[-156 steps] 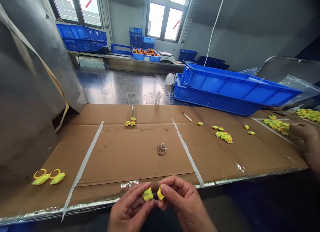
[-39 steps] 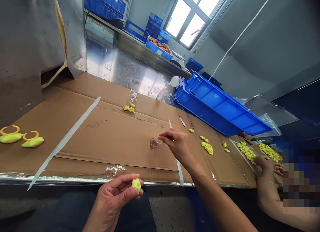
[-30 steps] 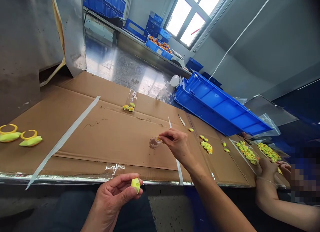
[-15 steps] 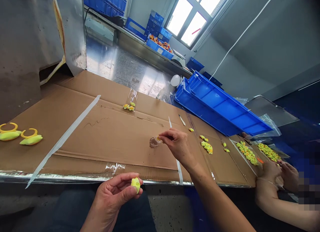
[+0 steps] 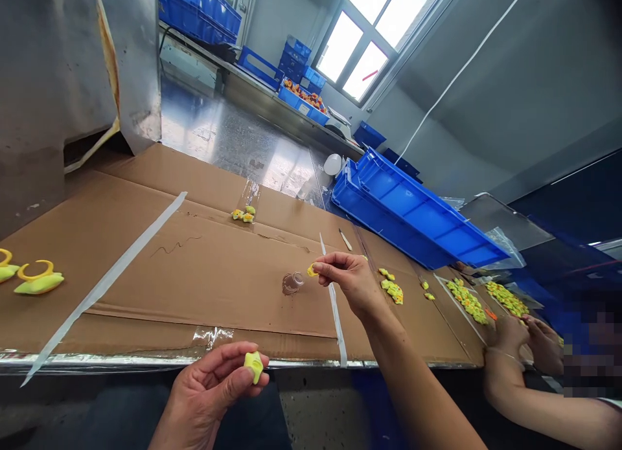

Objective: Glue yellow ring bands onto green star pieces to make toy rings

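Note:
Between the thumb and fingers of my left hand is a small yellow-green moulded piece, held just in front of the table edge. My right hand pinches a small yellow ring above the cardboard. Just left of and below that ring lies a small clear round dish with a dark wet-looking circle beside it. Two joined pieces, each a yellow-green body with an open yellow ring on top, lie at the far left; one shows whole, the other is cut by the frame.
Three small yellow-green pieces sit at the cardboard's back. A thin pale tool and more pieces lie right. Blue crates stand behind. A co-worker's hands work at far right. White tape strips cross the cardboard.
My right hand has lifted the yellow ring up and away from the clear dish. My left hand still holds the piece, turned slightly. The whole view has shifted a little.

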Motion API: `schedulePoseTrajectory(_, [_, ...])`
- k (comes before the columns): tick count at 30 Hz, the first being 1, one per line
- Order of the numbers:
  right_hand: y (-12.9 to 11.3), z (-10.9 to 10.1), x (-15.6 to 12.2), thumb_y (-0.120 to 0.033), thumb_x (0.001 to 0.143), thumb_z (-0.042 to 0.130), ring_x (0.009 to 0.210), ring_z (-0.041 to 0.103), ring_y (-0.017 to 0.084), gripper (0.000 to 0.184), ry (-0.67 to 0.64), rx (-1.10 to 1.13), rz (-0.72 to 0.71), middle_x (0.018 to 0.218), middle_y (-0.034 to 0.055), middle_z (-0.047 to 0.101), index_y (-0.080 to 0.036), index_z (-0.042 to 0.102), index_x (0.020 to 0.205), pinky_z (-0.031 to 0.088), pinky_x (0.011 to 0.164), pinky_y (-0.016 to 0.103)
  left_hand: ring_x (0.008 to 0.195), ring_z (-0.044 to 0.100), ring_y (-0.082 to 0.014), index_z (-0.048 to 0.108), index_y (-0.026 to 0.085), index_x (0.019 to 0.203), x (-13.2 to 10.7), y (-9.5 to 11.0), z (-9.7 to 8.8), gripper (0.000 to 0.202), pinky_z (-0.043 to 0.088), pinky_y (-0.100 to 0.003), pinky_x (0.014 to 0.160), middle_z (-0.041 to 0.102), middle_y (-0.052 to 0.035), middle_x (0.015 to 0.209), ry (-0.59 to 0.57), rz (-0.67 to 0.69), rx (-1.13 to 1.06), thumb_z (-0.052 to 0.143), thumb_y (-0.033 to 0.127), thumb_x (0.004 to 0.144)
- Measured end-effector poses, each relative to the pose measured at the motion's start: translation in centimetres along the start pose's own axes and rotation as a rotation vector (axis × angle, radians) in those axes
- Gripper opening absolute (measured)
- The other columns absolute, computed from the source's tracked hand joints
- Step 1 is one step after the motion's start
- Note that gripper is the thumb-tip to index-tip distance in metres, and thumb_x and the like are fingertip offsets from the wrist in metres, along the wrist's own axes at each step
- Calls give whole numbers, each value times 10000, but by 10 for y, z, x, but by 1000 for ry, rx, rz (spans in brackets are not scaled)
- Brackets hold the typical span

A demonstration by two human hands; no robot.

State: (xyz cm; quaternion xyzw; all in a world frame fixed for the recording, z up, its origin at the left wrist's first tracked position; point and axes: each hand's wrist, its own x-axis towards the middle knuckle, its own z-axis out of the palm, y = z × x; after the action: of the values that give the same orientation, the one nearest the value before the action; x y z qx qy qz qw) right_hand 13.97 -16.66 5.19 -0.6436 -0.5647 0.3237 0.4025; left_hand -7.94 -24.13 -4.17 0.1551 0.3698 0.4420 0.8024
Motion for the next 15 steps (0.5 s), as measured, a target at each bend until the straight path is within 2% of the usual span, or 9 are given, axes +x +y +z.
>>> schedulePoseTrajectory(6, [11, 1, 4, -416, 668, 763, 511, 537, 118, 301, 18, 77, 30, 546, 20, 623, -121, 720, 706, 447, 518, 241, 698, 707, -204, 765, 161, 795, 0, -1, -1, 310, 558, -226, 661, 776, -105, 812, -30, 3, -1, 860, 295, 533])
schedulePoseTrajectory(15, [22, 5, 6, -388, 628, 792, 516, 536, 122, 277, 34, 47, 53, 552, 11, 623, -130, 723, 702, 446, 530, 247, 658, 702, -179, 748, 147, 800, 1, 1, -3, 316, 551, -211, 637, 775, -100, 786, -45, -23, -17, 865, 265, 531])
